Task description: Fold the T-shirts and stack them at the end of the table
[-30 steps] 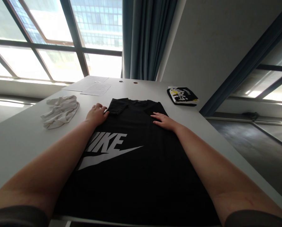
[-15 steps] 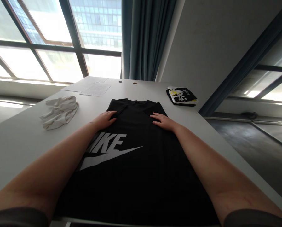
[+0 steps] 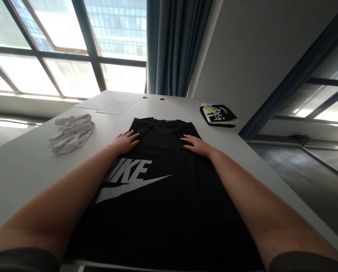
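A black T-shirt [image 3: 169, 211] with a large white NIKE print lies spread on the white table, its collar toward the far end and its lower part reaching the near edge. My left hand [image 3: 125, 142] rests on the shirt's left side just below the sleeve, fingers spread. On the right side, at about the same height, my right hand [image 3: 196, 145] lies flat with its fingers apart. Both sleeves look folded inward over the shirt's body. Part of the print is hidden behind my left forearm.
A crumpled white cloth [image 3: 71, 134] lies to the left on the table [image 3: 21, 166]. Folded black, white and yellow clothes [image 3: 218, 115] are stacked at the far right. Sheets of paper [image 3: 114, 106] lie at the back left, near two round holes. Behind hangs a blue curtain [image 3: 176, 49].
My left hand's fingers have spread a little and shifted slightly. My right hand and the shirt stay practically where they were.
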`<state>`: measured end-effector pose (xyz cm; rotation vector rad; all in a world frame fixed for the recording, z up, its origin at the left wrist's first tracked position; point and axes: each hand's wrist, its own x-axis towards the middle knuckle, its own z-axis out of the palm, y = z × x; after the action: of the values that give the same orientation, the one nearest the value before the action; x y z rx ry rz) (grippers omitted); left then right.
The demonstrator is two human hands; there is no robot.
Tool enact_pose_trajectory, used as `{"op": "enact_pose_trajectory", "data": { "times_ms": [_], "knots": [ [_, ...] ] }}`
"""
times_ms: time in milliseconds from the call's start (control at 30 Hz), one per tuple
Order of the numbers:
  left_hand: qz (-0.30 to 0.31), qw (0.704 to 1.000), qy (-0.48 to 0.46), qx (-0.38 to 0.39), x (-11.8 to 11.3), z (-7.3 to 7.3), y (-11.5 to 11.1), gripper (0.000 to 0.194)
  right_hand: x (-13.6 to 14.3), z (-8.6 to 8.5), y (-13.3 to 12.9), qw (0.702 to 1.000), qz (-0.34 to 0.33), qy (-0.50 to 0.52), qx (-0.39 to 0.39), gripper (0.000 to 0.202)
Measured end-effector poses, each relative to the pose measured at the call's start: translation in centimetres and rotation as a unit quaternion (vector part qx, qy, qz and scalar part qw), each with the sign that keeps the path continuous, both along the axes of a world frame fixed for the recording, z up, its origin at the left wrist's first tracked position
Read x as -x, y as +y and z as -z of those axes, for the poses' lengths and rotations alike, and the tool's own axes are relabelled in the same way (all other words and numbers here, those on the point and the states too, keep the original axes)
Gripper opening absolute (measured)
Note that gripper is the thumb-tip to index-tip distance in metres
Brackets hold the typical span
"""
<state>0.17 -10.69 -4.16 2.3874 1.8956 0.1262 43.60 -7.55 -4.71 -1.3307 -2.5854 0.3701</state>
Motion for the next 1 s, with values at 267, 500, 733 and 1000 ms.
{"op": "enact_pose_trajectory", "data": {
  "times_ms": [267, 500, 733, 1000],
  "knots": [
    [0.007, 1.0, -0.006, -0.004, 0.04, -0.19, -0.1, 0.062, -0.05, 0.18, 0.23, 1.0, -0.006, 0.006, -0.006, 0.06],
    [0.006, 1.0, -0.015, -0.002, 0.0, -0.31, -0.2, 0.06, -0.1, 0.12, 0.13, 1.0, 0.0, 0.001, -0.003, 0.06],
    [0.02, 1.0, -0.009, 0.013, 0.13, -0.57, -0.18, 0.059, -0.13, 0.1, 0.17, 1.0, -0.005, 0.008, -0.001, 0.059],
    [0.017, 1.0, -0.012, -0.005, 0.22, -0.29, -0.12, 0.06, -0.1, 0.07, 0.13, 1.0, -0.003, 0.008, 0.0, 0.061]
  ]
}}
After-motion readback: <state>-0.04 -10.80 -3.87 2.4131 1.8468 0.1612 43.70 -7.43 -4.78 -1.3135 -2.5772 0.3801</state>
